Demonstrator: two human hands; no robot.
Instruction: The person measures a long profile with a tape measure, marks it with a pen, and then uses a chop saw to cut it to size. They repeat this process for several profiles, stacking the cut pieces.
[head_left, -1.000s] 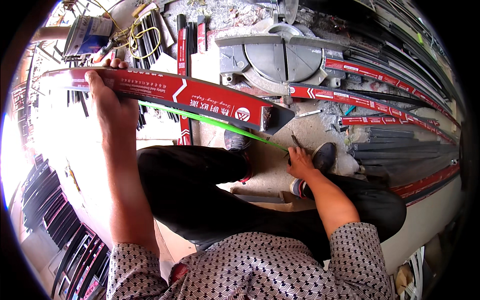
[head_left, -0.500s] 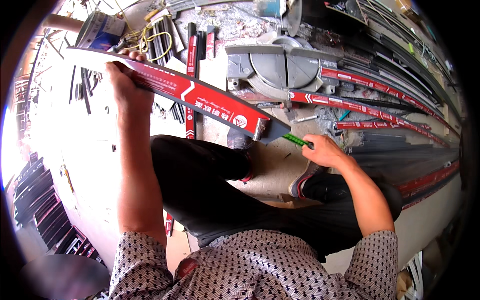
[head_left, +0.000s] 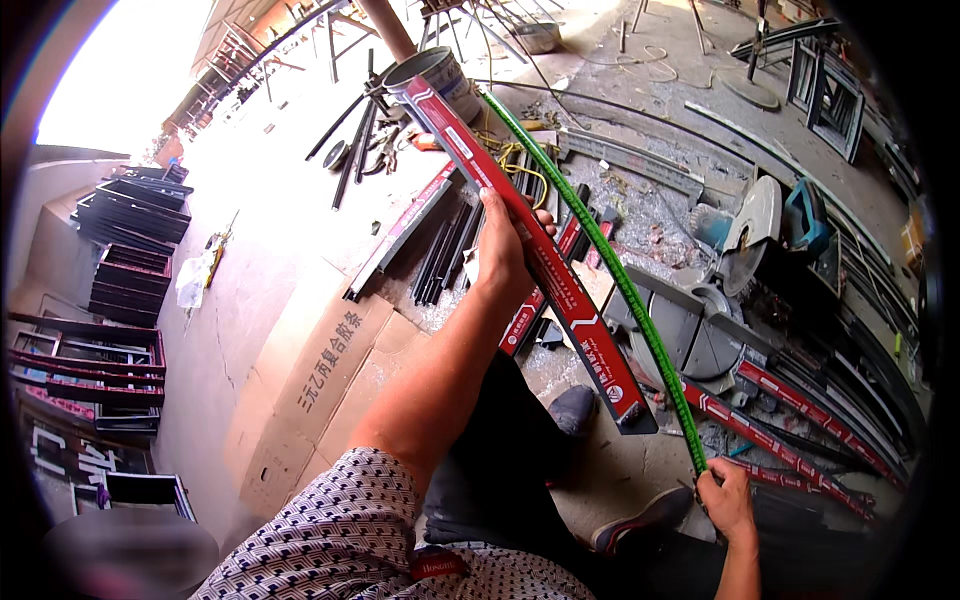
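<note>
A long dark metal profile with red printed film (head_left: 570, 290) slants from the upper left down toward the middle. My left hand (head_left: 507, 240) is closed round it, thumb on the near side and fingertips showing at the far edge. The green blade of a tape measure (head_left: 625, 275) runs beside the profile, bowed and apart from it along most of its length. Its lower end is in my right hand (head_left: 728, 497), whose fingers are closed; the case is mostly hidden there. The tape's far end reaches up near a bucket (head_left: 430, 70).
A miter saw (head_left: 675, 320) with its round blade stands to the right on the littered floor. More red-filmed profiles (head_left: 770, 440) lie beyond my right hand. Cardboard (head_left: 335, 370) covers floor at the left, with stacked dark frames (head_left: 130, 270) farther out. A yellow cord (head_left: 520, 170) lies behind the profile.
The view has turned left. The tape measure's blade, short at the profile's near end before, now stretches out long beside it. My right hand has moved lower and the profile points more steeply away.
</note>
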